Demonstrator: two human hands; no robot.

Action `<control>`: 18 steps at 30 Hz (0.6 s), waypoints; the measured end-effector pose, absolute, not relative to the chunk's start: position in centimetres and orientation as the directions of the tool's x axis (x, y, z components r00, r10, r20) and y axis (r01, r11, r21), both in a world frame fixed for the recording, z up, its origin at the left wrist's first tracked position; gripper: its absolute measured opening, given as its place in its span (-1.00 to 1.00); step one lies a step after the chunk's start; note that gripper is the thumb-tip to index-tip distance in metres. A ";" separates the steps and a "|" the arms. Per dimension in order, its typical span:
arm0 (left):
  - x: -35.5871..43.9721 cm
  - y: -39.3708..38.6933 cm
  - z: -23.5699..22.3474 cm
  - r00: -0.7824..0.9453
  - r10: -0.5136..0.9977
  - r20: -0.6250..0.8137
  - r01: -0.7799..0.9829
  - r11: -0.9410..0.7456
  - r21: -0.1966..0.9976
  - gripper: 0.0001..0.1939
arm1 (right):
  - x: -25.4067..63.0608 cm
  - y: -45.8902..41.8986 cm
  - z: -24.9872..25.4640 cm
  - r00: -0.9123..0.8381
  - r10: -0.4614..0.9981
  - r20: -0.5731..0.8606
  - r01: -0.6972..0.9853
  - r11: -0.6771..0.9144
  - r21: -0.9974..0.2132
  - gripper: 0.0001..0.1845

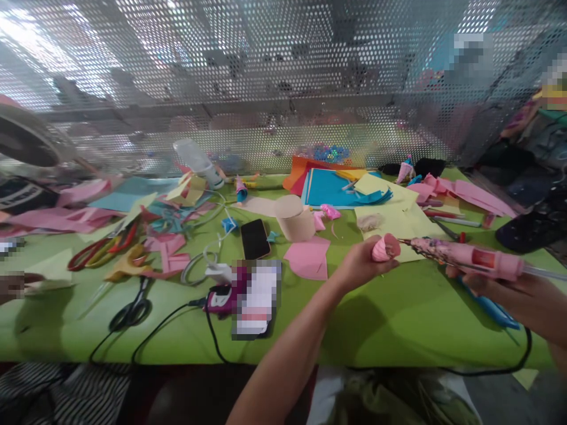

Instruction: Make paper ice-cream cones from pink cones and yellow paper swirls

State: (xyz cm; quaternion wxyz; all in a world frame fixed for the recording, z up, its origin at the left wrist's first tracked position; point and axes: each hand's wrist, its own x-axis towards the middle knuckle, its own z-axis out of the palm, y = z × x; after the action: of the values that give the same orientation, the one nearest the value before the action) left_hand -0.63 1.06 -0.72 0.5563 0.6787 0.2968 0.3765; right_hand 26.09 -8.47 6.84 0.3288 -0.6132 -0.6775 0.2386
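My left hand [361, 264] is closed around a small pink paper cone [386, 248], its open end turned to the right. In my right hand [514, 295] is a pink glue gun [469, 257] with a dark, stained front. Its nozzle points left, close to the cone's rim; whether they touch I cannot tell. A clear glue stick [543, 271] sticks out of the gun's back end. Below the gun lies a blue tool or case [496, 308], partly covered by my right hand. Pale yellow paper [403, 218] lies behind the cone.
Pink paper pieces [308, 258], a cream paper roll [295, 218], a black phone [256, 239] and a lit phone [258, 301] lie on the green table [354, 339]. Black scissors [130, 313] and a yellow glue gun [128, 264] are left. Another person's hand [13, 284] shows at the left edge. Cables cross the front.
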 end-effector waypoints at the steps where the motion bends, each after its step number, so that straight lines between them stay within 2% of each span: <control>1: -0.6 1.1 -0.8 0.537 0.824 0.179 -0.009 -0.206 0.978 -0.67 | 26.0 -8.4 6.9 -0.050 0.985 0.165 0.685 0.154 -0.712 -0.42; 5: -0.6 1.2 -1.0 0.533 0.828 0.172 0.011 -0.210 0.978 -0.66 | 26.0 -8.0 6.5 -0.072 0.979 0.190 0.713 0.184 -0.677 -0.44; 11: -0.6 1.1 -1.1 0.543 0.826 0.151 0.022 -0.194 0.981 -0.61 | 26.1 -8.1 5.6 -0.046 0.986 0.160 0.718 0.144 -0.681 -0.43; 18: -0.6 1.3 -1.4 0.543 0.825 0.157 0.061 -0.225 0.973 -0.64 | 25.9 -8.2 5.5 -0.065 0.971 0.230 0.747 0.201 -0.634 -0.41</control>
State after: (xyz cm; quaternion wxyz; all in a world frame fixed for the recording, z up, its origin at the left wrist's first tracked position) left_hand -0.62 1.30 -1.43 0.5352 0.6964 0.3181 0.3570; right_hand 25.92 -8.16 5.47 0.3149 -0.6067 -0.7079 0.1778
